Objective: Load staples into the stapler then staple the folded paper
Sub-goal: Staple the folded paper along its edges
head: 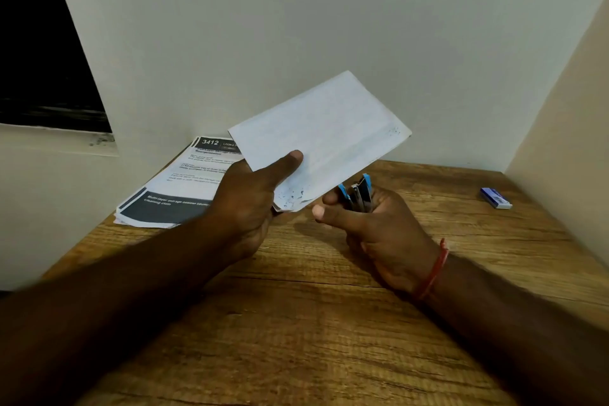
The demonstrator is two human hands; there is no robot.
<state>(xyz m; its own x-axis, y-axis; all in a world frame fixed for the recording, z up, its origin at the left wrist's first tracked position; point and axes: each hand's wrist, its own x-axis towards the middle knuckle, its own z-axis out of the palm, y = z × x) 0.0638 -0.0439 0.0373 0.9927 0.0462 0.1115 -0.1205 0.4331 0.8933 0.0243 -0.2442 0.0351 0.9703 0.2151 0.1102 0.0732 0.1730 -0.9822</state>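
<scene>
A: Left hand (250,204) pinches the folded paper (321,138) at its lower corner, thumb on top, sheet lifted above the tabletop (313,323).

B: And the right hand (379,231)?

A: Its grip is wrapped around the blue stapler (357,193), nose touching the paper's lower edge.

B: Around them?

A: Printed sheets (174,188) stacked far left; a small blue staple box (495,198) well off right.

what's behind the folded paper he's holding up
The folded paper hides the top right corner of a printed stack on the table, and part of the stapler in the right hand.
</scene>
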